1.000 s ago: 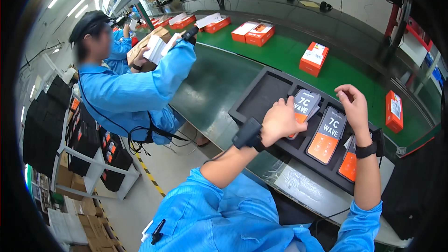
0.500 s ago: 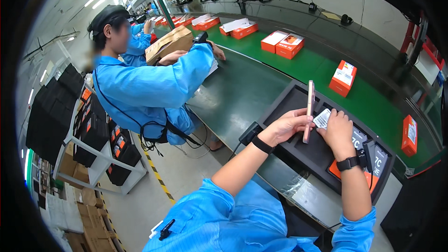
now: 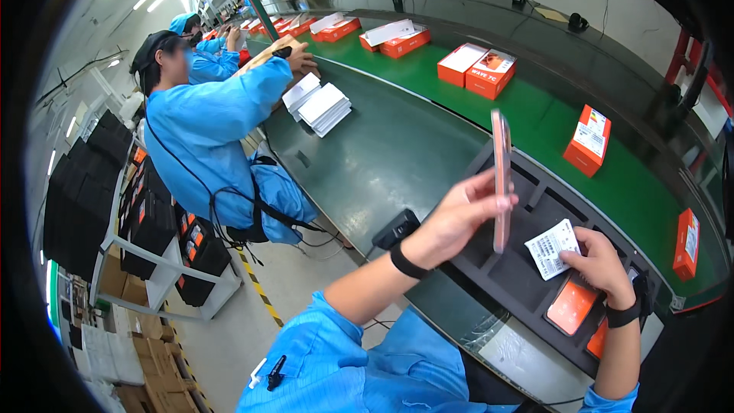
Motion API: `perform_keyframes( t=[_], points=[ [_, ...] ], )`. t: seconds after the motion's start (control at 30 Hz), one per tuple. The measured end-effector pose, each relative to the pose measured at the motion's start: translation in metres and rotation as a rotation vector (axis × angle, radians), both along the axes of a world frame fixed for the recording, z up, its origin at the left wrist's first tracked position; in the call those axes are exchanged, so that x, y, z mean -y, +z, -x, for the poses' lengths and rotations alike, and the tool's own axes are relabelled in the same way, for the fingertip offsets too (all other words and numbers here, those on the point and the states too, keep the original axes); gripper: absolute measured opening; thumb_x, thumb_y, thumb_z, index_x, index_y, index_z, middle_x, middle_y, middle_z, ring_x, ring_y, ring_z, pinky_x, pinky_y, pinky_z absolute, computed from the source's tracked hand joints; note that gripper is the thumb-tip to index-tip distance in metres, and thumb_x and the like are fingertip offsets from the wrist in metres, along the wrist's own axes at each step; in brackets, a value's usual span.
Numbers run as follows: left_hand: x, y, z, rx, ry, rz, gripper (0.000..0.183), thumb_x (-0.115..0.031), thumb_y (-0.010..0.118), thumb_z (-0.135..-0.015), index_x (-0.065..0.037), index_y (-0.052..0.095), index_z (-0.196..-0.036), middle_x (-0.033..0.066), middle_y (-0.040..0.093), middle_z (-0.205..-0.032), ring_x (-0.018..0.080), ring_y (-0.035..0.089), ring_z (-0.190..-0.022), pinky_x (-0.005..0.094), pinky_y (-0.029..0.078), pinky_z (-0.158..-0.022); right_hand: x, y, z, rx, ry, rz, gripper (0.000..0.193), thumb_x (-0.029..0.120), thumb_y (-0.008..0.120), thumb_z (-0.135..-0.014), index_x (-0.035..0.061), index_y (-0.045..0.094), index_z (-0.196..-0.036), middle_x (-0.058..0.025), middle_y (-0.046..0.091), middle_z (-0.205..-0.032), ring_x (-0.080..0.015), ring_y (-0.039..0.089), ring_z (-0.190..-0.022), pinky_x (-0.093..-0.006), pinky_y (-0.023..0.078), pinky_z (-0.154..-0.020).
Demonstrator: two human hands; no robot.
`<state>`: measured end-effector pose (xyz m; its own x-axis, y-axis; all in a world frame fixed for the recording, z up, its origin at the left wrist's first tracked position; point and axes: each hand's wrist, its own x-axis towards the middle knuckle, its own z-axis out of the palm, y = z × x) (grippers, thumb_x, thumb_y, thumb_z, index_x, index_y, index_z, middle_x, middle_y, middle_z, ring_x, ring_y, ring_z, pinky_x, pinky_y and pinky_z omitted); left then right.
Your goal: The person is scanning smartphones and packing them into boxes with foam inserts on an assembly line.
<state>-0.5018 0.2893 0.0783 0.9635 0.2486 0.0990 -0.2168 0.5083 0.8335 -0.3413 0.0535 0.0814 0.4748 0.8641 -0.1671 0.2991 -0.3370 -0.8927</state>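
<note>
My left hand [image 3: 468, 210] grips a slim phone [image 3: 501, 183] by its lower part, holding it upright and edge-on above a black foam tray [image 3: 522, 223]. Between the thumb and fingers of my right hand [image 3: 605, 266] is a white printed label sheet [image 3: 552, 249], tilted over the tray with its print facing up. Below that hand, a phone with an orange screen [image 3: 572, 304] lies in a tray slot. Another orange-screened phone [image 3: 598, 339] beside it is partly hidden by my right wrist.
Orange boxes [image 3: 587, 140] stand along the green conveyor [image 3: 527, 118] beyond the tray. To the left, a co-worker [image 3: 206, 122] in blue reaches over the dark green table, near stacked white papers [image 3: 325, 109]. A small black device [image 3: 395, 229] sits at the table edge beside my left wrist.
My right hand has moved right and toward me, bringing the label sheet with it. The phone in my left hand is tilted slightly differently. The co-worker has leaned away, exposing the white stack.
</note>
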Motion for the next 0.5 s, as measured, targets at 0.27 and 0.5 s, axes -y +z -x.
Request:
perform_keyframes(
  t=[0.27, 0.5],
  points=[
    [-0.171, 0.026, -0.118, 0.005, 0.387, -0.668, 0.072, -0.025, 0.075, -0.078, 0.003, 0.043, -0.136, 0.0084, 0.064, -0.107, 0.0139, 0.060, -0.098, 0.0298, 0.045, -0.088, -0.039, -0.017, 0.002, 0.035, -0.121, 0.075, 0.017, 0.014, 0.067, -0.082, 0.0012, 0.063, -0.093, -0.0103, 0.066, -0.074, -0.0199, 0.063, -0.065, -0.0297, 0.048, -0.056],
    [-0.295, -0.013, -0.267, -0.515, 0.924, -1.432, 0.067, -0.034, 0.081, -0.058, 0.000, 0.060, -0.112, 0.0192, 0.069, -0.098, 0.0347, 0.067, -0.092, 0.0389, 0.052, -0.083, -0.047, -0.013, 0.012, 0.392, -0.128, 0.088, 0.021, 0.028, 0.065, -0.082, 0.0074, 0.058, -0.083, -0.0146, 0.064, -0.074, -0.0377, 0.061, -0.071, -0.0462, 0.047, -0.060]
  ],
)
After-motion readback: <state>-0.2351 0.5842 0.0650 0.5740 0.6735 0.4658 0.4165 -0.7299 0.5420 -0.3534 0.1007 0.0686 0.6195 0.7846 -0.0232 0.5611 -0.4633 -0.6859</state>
